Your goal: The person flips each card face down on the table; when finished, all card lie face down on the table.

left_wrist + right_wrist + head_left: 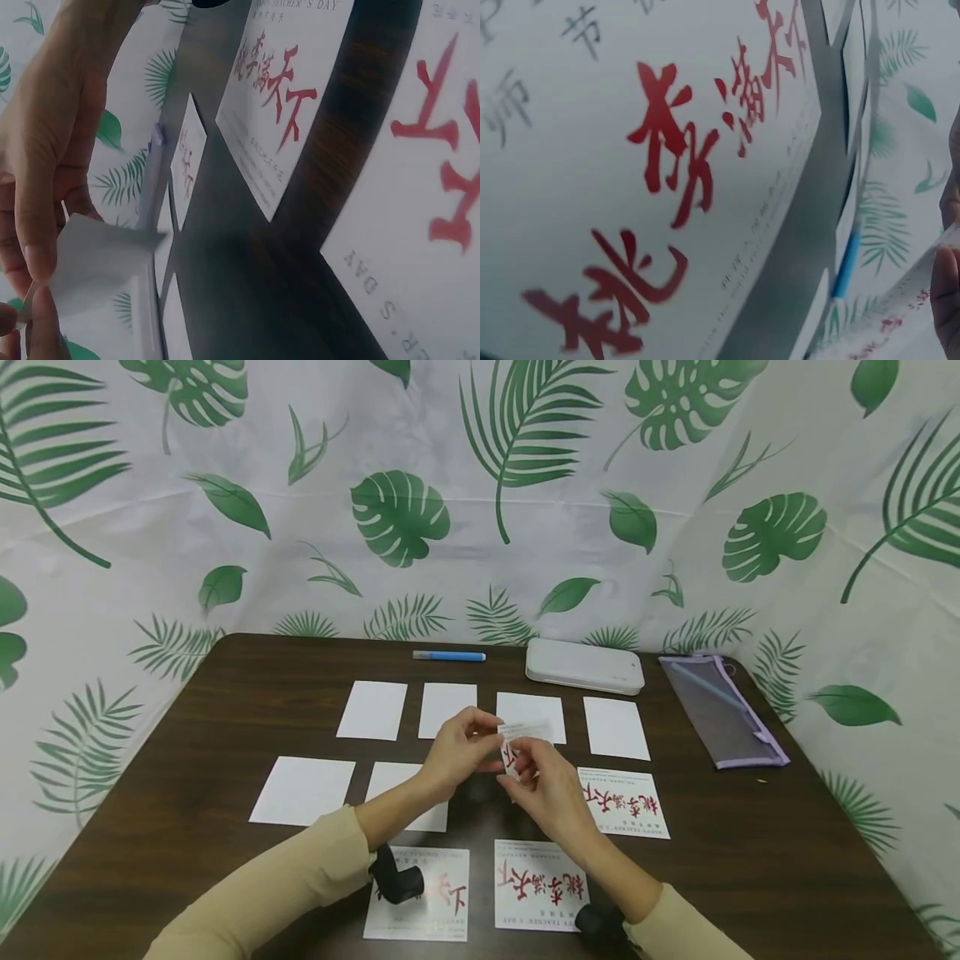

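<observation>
Card (522,737) in mid-air: a person's left hand (459,752) and right hand (546,785) pinch one small white card between them above the middle of a dark wooden table (750,860), the thumb and fingertips of each hand closed on opposite edges. It looks feather-light and thin — it bends under the grip, so it would crease easily and is best held by its edges, as here. One face is plain white; the other carries red brush characters and fine grey print. Matching cards (542,885) lie printed side up at six o'clock of the hands, blank ones (372,710) from nine to twelve. A blue pen (448,656), a white case (584,666) and a mesh pouch (722,710) sit at the far edge.
</observation>
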`<action>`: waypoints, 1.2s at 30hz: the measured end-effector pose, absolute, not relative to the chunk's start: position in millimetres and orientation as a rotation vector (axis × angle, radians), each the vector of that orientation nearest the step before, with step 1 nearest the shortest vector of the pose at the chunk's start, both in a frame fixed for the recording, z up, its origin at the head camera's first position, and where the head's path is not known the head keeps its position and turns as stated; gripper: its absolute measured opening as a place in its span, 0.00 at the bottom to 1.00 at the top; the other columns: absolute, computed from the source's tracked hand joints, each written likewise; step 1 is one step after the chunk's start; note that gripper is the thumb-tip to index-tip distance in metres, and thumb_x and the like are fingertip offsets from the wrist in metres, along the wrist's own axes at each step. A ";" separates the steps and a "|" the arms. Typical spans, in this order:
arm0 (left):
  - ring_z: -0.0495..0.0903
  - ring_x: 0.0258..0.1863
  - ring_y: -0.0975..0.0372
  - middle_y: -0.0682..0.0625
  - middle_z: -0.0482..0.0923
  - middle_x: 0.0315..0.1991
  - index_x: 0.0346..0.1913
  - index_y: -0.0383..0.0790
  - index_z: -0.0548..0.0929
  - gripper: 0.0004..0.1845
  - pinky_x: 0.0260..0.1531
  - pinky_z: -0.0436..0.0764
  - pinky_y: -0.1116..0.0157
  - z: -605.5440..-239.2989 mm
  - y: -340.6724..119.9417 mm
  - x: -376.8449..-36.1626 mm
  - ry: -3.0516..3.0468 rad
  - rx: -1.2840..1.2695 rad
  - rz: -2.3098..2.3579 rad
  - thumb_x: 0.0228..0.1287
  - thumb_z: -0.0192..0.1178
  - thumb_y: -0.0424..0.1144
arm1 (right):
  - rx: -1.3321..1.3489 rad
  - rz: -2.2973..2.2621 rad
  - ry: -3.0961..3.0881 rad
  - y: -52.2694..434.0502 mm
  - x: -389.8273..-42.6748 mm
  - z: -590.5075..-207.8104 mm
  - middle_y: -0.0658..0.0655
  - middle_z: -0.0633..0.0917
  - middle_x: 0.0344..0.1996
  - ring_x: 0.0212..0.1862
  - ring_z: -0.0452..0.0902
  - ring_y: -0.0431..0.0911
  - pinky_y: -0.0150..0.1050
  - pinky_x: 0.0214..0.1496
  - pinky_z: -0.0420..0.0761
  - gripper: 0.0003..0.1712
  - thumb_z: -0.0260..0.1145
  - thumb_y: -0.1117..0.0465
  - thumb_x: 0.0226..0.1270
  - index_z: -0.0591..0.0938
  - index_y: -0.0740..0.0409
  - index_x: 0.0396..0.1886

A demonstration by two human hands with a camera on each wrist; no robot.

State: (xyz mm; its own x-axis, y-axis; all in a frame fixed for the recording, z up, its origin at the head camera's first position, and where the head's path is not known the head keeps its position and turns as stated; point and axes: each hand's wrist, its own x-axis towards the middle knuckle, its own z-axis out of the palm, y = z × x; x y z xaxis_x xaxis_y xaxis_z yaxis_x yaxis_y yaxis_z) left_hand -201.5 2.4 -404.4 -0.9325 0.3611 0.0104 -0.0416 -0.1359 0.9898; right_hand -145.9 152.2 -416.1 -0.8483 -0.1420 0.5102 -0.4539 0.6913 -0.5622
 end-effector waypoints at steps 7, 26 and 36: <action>0.81 0.42 0.59 0.38 0.77 0.47 0.50 0.30 0.75 0.13 0.38 0.83 0.62 -397.9 3.0 -199.5 1.965 0.531 2.139 0.63 0.58 0.30 | 0.504 0.885 -2.307 162.3 -142.7 -406.5 0.54 0.77 0.28 0.28 0.74 0.40 0.27 0.26 0.77 0.24 0.70 0.78 0.47 0.77 0.67 0.48; 0.82 0.33 0.60 0.38 0.82 0.41 0.52 0.31 0.80 0.21 0.30 0.80 0.73 -437.6 -23.7 -200.9 2.355 0.334 1.980 0.52 0.65 0.24 | 0.005 1.438 -2.451 195.4 -153.2 -423.3 0.58 0.80 0.27 0.22 0.72 0.37 0.27 0.24 0.75 0.24 0.67 0.73 0.56 0.76 0.65 0.55; 0.84 0.31 0.59 0.42 0.82 0.39 0.52 0.29 0.79 0.23 0.27 0.80 0.72 -447.2 -31.4 -186.9 2.484 0.544 1.670 0.50 0.67 0.26 | -0.030 1.420 -2.753 204.3 -153.4 -443.1 0.55 0.79 0.23 0.21 0.76 0.41 0.31 0.23 0.80 0.22 0.68 0.74 0.52 0.78 0.70 0.50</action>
State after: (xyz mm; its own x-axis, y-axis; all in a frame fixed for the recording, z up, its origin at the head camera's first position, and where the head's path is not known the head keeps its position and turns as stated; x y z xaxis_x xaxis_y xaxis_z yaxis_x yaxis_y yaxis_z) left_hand -186.9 -31.4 -447.2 -0.9312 0.3458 0.1151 0.2371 0.3349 0.9119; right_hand -153.4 204.3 -443.1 -0.9989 0.0374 0.0299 -0.0027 0.5800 -0.8146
